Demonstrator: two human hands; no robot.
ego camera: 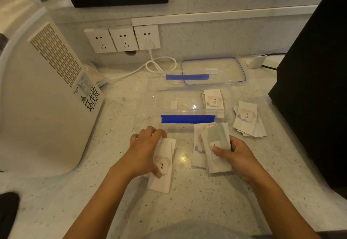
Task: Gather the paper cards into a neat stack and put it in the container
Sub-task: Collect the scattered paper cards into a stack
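White paper cards printed "love" lie in several groups on the speckled counter. My left hand (145,149) grips a small bundle of cards (163,171) near the front middle. My right hand (237,156) holds a loose, fanned pile of cards (216,144) just in front of the clear container (155,96), which has blue clips on its long sides. Some cards (213,99) lie inside the container at its right end. Another untidy pile (247,119) rests on the counter to the container's right.
The container's clear lid (232,67) lies behind it. A white appliance (41,92) fills the left side, a black box (315,80) the right. Wall sockets (122,38) and a looped white cable (161,64) sit at the back.
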